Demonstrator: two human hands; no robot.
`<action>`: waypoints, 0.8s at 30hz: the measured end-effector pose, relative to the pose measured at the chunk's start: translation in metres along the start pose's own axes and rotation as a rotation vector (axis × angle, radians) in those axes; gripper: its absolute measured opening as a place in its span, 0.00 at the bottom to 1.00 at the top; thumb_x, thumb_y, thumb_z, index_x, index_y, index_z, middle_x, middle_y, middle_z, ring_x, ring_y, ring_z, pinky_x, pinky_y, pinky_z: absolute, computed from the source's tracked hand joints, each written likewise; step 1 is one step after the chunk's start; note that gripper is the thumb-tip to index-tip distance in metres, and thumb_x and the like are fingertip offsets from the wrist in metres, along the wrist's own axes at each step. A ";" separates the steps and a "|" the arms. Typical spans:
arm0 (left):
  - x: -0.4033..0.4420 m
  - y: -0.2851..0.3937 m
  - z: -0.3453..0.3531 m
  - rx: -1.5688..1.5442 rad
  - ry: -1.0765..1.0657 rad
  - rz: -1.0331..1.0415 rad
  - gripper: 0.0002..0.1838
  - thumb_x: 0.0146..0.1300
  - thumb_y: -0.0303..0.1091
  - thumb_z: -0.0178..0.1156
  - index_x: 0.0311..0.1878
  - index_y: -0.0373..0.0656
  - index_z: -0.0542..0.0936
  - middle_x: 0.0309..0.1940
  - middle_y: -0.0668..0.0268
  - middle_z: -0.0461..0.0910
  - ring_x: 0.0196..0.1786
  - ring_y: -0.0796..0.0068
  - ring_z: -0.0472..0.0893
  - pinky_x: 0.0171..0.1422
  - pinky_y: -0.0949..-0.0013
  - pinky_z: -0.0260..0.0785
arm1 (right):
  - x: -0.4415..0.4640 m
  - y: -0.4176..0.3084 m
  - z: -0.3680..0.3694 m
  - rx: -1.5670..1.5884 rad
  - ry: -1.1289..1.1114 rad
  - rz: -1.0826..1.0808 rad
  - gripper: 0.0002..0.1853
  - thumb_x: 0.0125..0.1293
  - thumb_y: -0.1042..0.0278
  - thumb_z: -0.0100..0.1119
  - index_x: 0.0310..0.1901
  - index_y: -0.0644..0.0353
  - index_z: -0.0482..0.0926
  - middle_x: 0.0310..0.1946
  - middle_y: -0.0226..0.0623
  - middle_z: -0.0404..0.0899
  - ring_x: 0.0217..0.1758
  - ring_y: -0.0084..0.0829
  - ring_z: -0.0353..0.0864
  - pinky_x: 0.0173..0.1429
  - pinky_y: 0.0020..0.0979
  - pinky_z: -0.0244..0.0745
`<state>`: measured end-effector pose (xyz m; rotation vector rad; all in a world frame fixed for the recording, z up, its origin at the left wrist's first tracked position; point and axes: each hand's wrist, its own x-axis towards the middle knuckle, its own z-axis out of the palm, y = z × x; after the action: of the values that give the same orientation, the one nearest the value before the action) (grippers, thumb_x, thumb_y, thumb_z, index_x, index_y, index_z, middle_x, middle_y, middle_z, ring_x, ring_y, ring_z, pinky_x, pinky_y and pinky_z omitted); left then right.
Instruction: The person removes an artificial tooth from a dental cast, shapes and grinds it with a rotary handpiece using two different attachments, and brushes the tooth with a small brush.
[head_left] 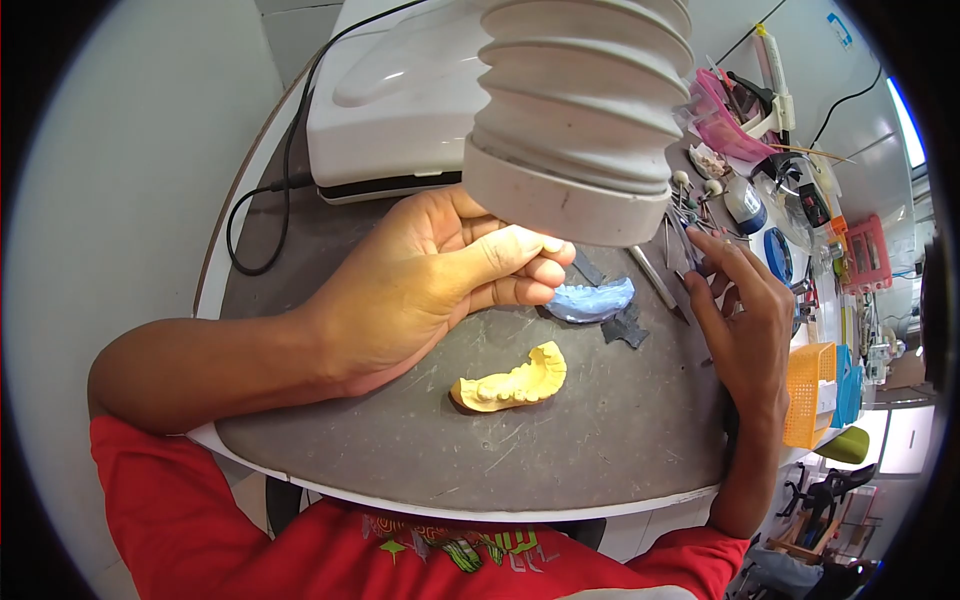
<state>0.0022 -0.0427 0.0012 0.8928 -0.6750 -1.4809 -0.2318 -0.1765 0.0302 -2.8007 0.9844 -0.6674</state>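
Note:
My left hand (455, 255) is raised over the bench with thumb and fingertips pinched together, just under the rim of a white ribbed hose (580, 110). What is in the pinch, if anything, is too small or hidden to name. Below it lie a yellow dental cast (512, 382) and, by the fingertips, a blue dental cast (592, 301). On the right, my right hand (745, 310) reaches among slim metal tools (680, 215), index finger and thumb apart. A knife-like tool (655, 280) lies left of it.
A white machine (400, 100) with a black cable (285, 190) stands at the back left. Dark scraps (625, 327) lie beside the blue cast. Along the right are a pink basket (730, 120), a bottle (745, 205) and an orange basket (808, 395).

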 end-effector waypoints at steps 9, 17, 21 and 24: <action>0.001 -0.001 -0.001 -0.010 -0.009 0.011 0.16 0.69 0.28 0.52 0.57 0.30 0.70 0.47 0.58 0.77 0.46 0.76 0.77 0.54 0.72 0.73 | 0.000 0.005 0.002 -0.001 0.010 -0.007 0.18 0.55 0.77 0.64 0.49 0.59 0.81 0.32 0.38 0.79 0.22 0.24 0.72 0.29 0.27 0.70; 0.001 -0.001 0.000 -0.005 -0.003 0.012 0.16 0.69 0.28 0.52 0.57 0.31 0.70 0.47 0.58 0.77 0.46 0.76 0.77 0.54 0.72 0.74 | 0.002 0.001 -0.001 0.020 0.039 0.009 0.16 0.57 0.76 0.64 0.48 0.61 0.81 0.33 0.37 0.80 0.28 0.25 0.76 0.32 0.26 0.71; 0.000 -0.001 0.000 -0.005 0.001 0.015 0.16 0.69 0.28 0.52 0.57 0.30 0.70 0.47 0.58 0.77 0.46 0.76 0.77 0.54 0.72 0.73 | 0.002 0.000 -0.002 0.009 0.045 0.011 0.15 0.57 0.76 0.64 0.48 0.61 0.81 0.32 0.37 0.80 0.29 0.25 0.76 0.32 0.25 0.71; 0.000 -0.001 0.000 -0.014 -0.014 0.018 0.17 0.69 0.28 0.52 0.58 0.30 0.69 0.47 0.58 0.77 0.47 0.76 0.77 0.54 0.72 0.73 | 0.002 0.000 -0.004 0.003 0.048 0.014 0.14 0.57 0.76 0.64 0.47 0.62 0.81 0.32 0.37 0.80 0.28 0.25 0.76 0.32 0.25 0.71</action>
<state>0.0022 -0.0425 0.0004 0.8640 -0.6806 -1.4759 -0.2321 -0.1777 0.0345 -2.7847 1.0099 -0.7376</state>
